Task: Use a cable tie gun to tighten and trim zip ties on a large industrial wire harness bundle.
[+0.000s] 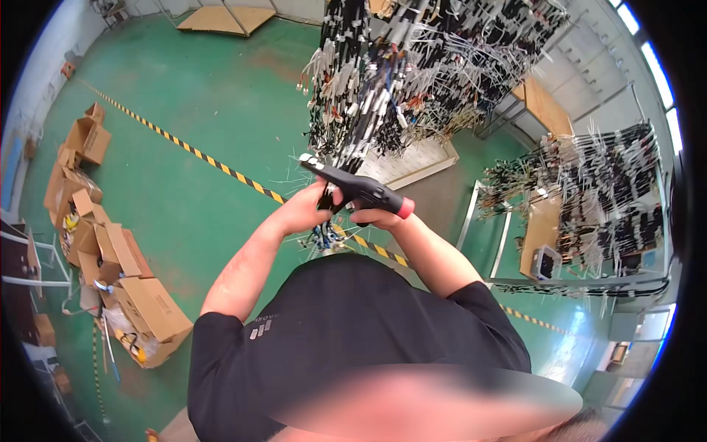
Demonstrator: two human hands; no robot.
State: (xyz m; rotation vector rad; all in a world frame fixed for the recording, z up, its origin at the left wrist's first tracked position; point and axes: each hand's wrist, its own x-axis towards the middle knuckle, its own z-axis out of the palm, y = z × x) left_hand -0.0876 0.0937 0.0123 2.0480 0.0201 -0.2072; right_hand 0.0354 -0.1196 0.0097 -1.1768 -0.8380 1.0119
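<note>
In front of my chest, a black cable tie gun (pixel 366 190) with a red end knob points away to the left. My right hand (pixel 381 216) is closed round its handle, partly hidden under the tool body. Just left of it, my left hand (pixel 303 208) wraps round a bundle of dark cables (pixel 359 140). The bundle runs from the hanging mass of wires down past my hands, where loose coloured ends (pixel 325 237) show below. Across the bundle lies the gun's pale nose, and thin white tie tails stick out around it.
A rack of hanging wire harnesses (pixel 456 74) stands ahead, with a white tray (pixel 412 168) beneath. A second harness rack (pixel 604 191) is at right. Opened cardboard boxes (pixel 151 306) line the left side. Black-and-yellow tape (pixel 199 153) crosses the green floor.
</note>
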